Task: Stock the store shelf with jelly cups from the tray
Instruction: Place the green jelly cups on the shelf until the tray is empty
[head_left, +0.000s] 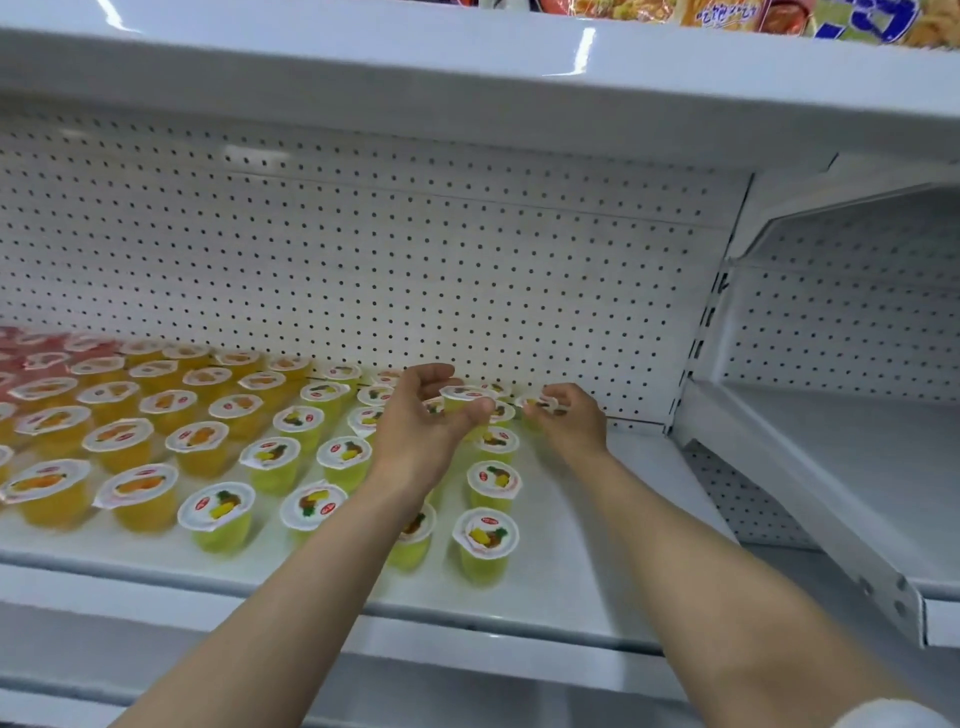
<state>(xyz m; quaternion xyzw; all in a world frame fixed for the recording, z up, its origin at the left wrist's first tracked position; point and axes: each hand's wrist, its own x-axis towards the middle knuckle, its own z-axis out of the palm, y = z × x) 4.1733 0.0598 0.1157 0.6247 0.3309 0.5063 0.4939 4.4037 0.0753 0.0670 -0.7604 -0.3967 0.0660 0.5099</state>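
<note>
Left hand (421, 415) held a jelly cup (462, 399) between thumb and fingers (485, 406). Right hand (569, 418) pinched another cup (537, 408) at the shelf (571, 561) back, just right of the left fingers. Judged light, thin-walled, foil lids delicate: grip the sides under the rim.

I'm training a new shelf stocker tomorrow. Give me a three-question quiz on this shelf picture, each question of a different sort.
1. True or false: the left hand holds a yellow-green cup.
2. Multiple choice: where is the right hand placing its cup? A) front edge of the shelf B) back, by the pegboard C) the upper shelf
3. Fill in: left of the yellow-green cups stand rows of ___ cups.

Key: 1 true; 2 B; 3 orange
</note>
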